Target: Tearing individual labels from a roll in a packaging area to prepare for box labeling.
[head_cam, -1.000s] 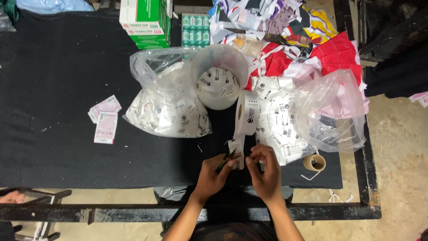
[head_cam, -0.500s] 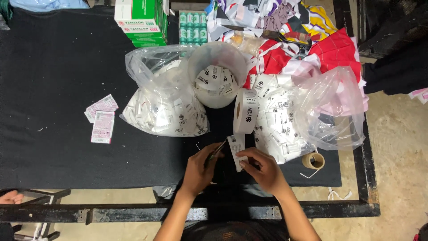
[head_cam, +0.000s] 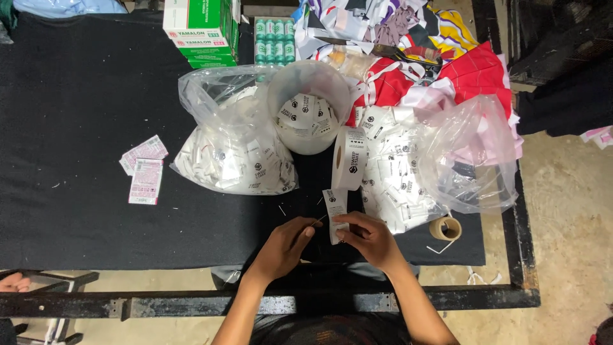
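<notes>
A big black table [head_cam: 76,96] spreads out far above and to the left of both hands, giving room for all the little bits. Straight up from the left hand lies a full clear bag [head_cam: 233,153] of white tags, open at the top so tags can go in or come out. Up and to the right of the right hand sits a second clear bag [head_cam: 472,153], puffy and open too, with loose white tags [head_cam: 396,185] spilling beside it. Between the two bags stands a round white tub [head_cam: 310,115] with more tags inside, close enough to reach.

Just above the right hand stands a roll of white label tape [head_cam: 349,158], up on its edge so it can turn and let tape out. Its loose strip [head_cam: 334,207] hangs down to the hands. The right hand [head_cam: 370,239] is closed, pinching the strip's lower end to keep it flat. The left hand [head_cam: 284,246] is pinched shut too, on something thin by the strip; I cannot tell what. A small tape ring [head_cam: 445,228] rests just right of the right hand. Pink paper slips [head_cam: 145,169] lie far off to the left.
</notes>
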